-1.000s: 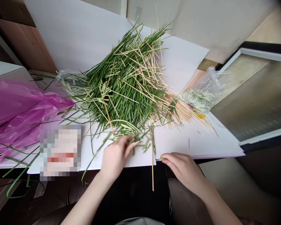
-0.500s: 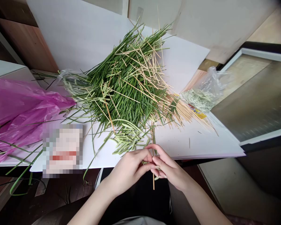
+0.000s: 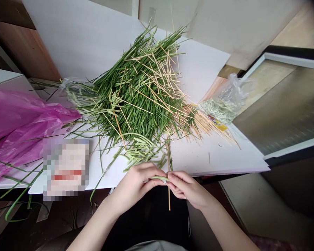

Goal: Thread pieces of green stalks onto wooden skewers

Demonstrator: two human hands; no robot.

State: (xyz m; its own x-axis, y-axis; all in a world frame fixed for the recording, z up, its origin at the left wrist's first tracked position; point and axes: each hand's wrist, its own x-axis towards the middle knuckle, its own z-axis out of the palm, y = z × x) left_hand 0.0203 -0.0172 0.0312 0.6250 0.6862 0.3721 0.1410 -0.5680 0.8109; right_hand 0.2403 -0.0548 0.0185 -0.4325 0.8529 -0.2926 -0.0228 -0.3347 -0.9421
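Note:
My left hand (image 3: 137,183) and my right hand (image 3: 185,186) meet at the table's front edge, both pinching a pale green stalk (image 3: 159,178) between them. A thin wooden skewer (image 3: 169,197) runs upright past my right fingertips, and I cannot tell whether it is gripped. Just beyond my hands lies a loose heap of cut pale green stalks (image 3: 141,156). Behind that spreads a large pile of long green leaves (image 3: 136,97), crossed by many scattered wooden skewers.
The pile rests on a white board (image 3: 214,153). A bundle of skewers (image 3: 199,125) points right, towards a clear plastic bag of pale green pieces (image 3: 219,109). A magenta plastic bag (image 3: 23,122) lies at left, beside a pixelated card (image 3: 65,170).
Compared with a second ago, my hands have come together from the heap and the table edge. Since the half-second frame, their fingers have parted slightly, showing the stalk between them.

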